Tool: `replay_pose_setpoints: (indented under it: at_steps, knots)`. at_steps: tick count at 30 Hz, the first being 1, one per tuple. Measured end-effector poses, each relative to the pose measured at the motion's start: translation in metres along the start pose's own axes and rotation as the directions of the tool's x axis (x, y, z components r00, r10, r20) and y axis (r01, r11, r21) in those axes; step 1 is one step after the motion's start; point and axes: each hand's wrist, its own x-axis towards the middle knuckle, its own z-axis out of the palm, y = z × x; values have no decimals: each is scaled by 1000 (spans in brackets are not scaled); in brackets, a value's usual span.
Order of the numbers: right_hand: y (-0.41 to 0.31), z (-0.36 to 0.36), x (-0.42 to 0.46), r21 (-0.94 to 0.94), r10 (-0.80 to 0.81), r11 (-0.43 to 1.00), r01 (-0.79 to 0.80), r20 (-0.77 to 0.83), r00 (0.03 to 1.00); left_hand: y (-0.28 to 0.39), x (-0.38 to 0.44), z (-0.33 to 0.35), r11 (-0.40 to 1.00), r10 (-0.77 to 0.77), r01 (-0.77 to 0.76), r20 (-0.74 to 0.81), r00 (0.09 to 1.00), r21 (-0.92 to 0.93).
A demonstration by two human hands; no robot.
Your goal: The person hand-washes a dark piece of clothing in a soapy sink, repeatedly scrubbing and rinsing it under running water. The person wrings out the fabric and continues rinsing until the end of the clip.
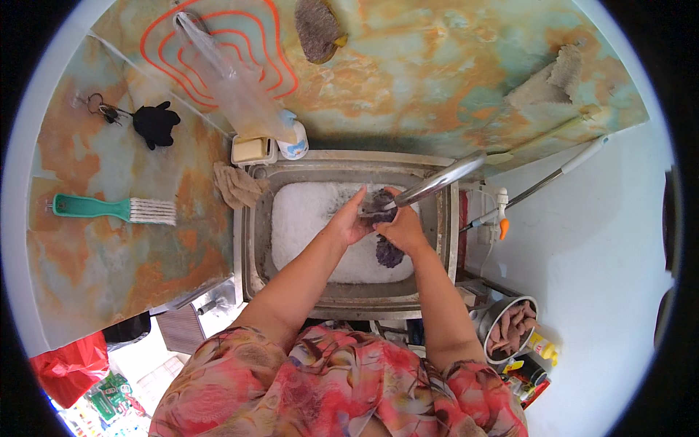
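A wet dark purple-grey cloth point(390, 255) hangs over white foam point(303, 235) in a metal sink point(255, 251). My right hand point(403, 228) grips the cloth, whose upper part shows past the fingers and whose lower part dangles below the wrist side. Close beside it, my left hand point(349, 223) is turned palm inward against the cloth; whether its fingers close on the fabric is hidden. The chrome faucet spout point(439, 179) reaches in from the upper right, its tip right over my hands and the cloth.
A beige rag point(238, 184) drapes over the sink's left corner. Behind stand a soap dish point(254, 149) and a white bottle point(294, 143). A teal brush point(109, 208) hangs on the left wall. Right of the sink are an orange-handled valve point(502, 218) and a pot of sweet-potato-like pieces point(510, 330).
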Motion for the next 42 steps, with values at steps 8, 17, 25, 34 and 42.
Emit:
replay_pose_setpoints:
  at_steps: [8, 17, 25, 34, 42]
  knots:
    - [-35, 20, -22, -113, -145, 984, 139, -46, 988, -2, 17, 0, 983, 182, -182, 188, 965, -16]
    - [-20, 36, 0, -281, -7, 959, -31, -133, 991, -17, 51, -20, 972, 171, -172, -19, 985, -160]
    - [2, 36, 28, -58, 279, 955, -291, -159, 947, -21, 35, 2, 982, 163, -188, -411, 897, -21]
    - [-28, 24, 12, 97, 599, 800, -593, -189, 778, -3, -22, 11, 895, 128, -215, -238, 963, -390]
    - [-60, 8, -1, 708, 498, 526, -472, 192, 845, -17, -82, 40, 953, 265, -260, 8, 964, -156]
